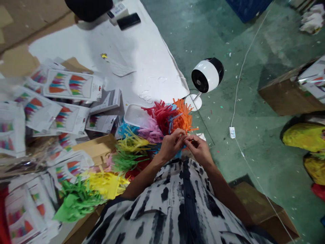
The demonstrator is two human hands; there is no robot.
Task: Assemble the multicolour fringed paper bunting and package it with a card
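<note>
My left hand and my right hand meet just in front of my shirt, fingertips pinched together. Between them is the end of an orange paper tassel, whose cut strips fan out beyond my fingers. The exact pinch point is hidden by the fingers. Left of it lie a red tassel, a pink tassel and a yellow tassel. A green tassel is close to my left forearm. Some light blue strips show beside a shallow white tray.
Printed packages pile up on the left of the white-covered table. Nearer lie bright green fringe and yellow fringe. A white-and-black fan stands past the table edge. A cable with a power box crosses the green floor; cartons stand right.
</note>
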